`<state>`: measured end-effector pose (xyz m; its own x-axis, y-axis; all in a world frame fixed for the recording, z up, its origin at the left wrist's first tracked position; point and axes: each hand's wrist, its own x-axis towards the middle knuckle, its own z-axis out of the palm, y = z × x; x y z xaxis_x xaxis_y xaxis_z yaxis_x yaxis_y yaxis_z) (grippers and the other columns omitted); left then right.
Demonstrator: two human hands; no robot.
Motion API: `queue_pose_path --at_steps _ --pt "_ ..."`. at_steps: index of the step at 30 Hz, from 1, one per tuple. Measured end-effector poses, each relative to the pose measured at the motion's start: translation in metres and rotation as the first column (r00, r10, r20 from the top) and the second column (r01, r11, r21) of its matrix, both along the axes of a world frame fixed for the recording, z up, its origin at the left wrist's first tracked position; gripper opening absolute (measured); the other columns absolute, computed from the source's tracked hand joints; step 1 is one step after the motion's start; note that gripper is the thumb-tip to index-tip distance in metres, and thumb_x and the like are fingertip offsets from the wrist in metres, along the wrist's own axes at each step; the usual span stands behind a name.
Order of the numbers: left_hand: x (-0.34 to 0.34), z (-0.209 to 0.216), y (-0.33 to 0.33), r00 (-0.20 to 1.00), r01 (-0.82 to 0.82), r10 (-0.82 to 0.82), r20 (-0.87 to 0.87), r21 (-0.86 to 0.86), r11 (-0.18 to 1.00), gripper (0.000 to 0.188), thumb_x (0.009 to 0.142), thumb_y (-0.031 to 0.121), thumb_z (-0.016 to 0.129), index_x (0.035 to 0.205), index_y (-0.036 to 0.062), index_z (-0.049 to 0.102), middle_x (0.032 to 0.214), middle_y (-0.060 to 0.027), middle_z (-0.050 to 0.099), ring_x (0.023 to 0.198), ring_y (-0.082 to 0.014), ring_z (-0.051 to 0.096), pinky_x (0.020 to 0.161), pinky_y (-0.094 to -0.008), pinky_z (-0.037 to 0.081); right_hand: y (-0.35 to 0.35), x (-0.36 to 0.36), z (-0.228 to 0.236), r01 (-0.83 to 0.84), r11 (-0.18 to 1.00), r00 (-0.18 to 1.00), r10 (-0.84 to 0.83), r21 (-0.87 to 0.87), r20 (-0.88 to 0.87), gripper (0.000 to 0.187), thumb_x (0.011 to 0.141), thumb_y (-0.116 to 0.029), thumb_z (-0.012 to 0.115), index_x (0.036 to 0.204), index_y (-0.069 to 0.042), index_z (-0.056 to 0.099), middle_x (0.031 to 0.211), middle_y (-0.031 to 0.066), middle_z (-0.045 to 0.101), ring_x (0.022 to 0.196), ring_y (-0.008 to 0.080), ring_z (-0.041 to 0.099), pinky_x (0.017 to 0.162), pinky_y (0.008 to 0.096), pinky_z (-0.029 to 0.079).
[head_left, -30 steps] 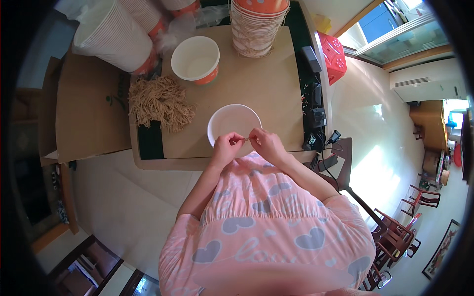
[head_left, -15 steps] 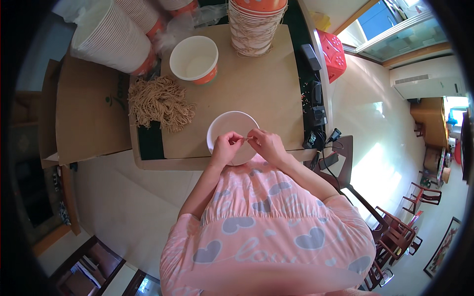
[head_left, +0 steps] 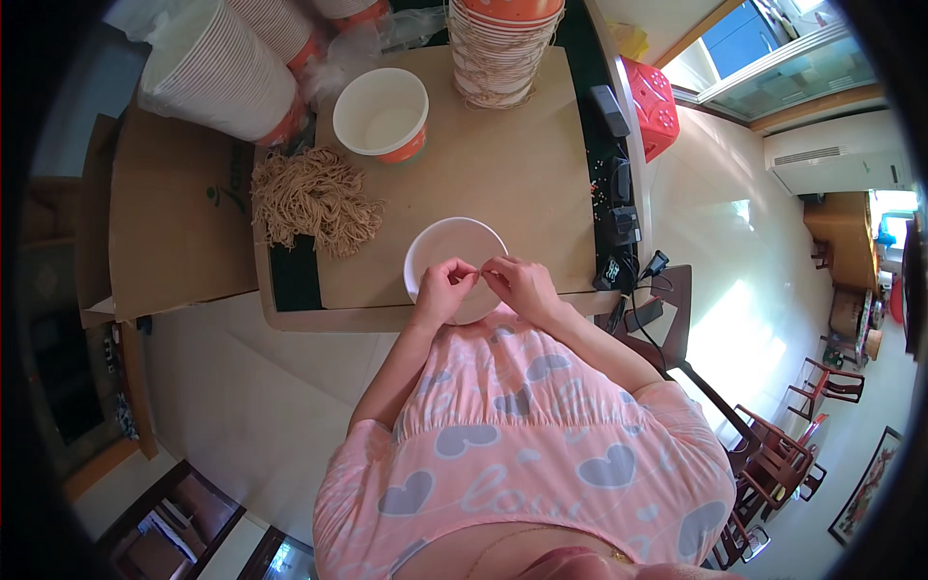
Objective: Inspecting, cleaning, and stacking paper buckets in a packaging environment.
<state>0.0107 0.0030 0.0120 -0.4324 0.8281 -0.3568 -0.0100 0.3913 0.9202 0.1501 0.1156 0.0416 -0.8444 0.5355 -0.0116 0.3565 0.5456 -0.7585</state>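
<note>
Both hands sit right over the shallow white round bowl [head_left: 454, 261] at the counter's [head_left: 522, 184] near edge — left hand [head_left: 443, 288] and right hand [head_left: 517, 285] fingertips nearly touching, pinched shut on something too small to make out.

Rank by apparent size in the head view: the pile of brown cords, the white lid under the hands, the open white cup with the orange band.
1. Pile of brown cords, the widest spread.
2. White lid and open white cup: too alike to rank; hands hide part of the lid.
</note>
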Motion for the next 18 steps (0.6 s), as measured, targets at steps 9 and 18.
queue_pose_path --at_steps 9,18 --pt "0.004 0.010 0.002 0.997 -0.008 0.010 -0.083 0.022 1.000 0.005 0.083 0.003 0.063 0.088 0.0008 0.065 0.076 -0.0023 0.066 0.069 -0.0068 0.060 0.064 -0.0215 0.048 0.000 0.001 -0.001 0.000 1.000 1.000 0.000 0.014 -0.014 0.012 0.084 -0.019 0.059 0.089 -0.010 0.064 0.082 0.0089 0.065 0.070 0.0297 0.064 0.060 0.0391 0.050" --pt "0.003 0.013 0.000 0.993 -0.009 0.008 -0.121 -0.012 1.000 0.004 0.082 0.005 0.065 0.084 0.0007 0.065 0.073 -0.0019 0.065 0.067 -0.0065 0.059 0.061 -0.0217 0.047 0.000 0.002 0.000 0.005 1.000 1.000 -0.004 -0.024 0.026 0.010 0.084 -0.019 0.058 0.085 -0.009 0.060 0.078 0.0102 0.065 0.067 0.0306 0.063 0.058 0.0400 0.050"
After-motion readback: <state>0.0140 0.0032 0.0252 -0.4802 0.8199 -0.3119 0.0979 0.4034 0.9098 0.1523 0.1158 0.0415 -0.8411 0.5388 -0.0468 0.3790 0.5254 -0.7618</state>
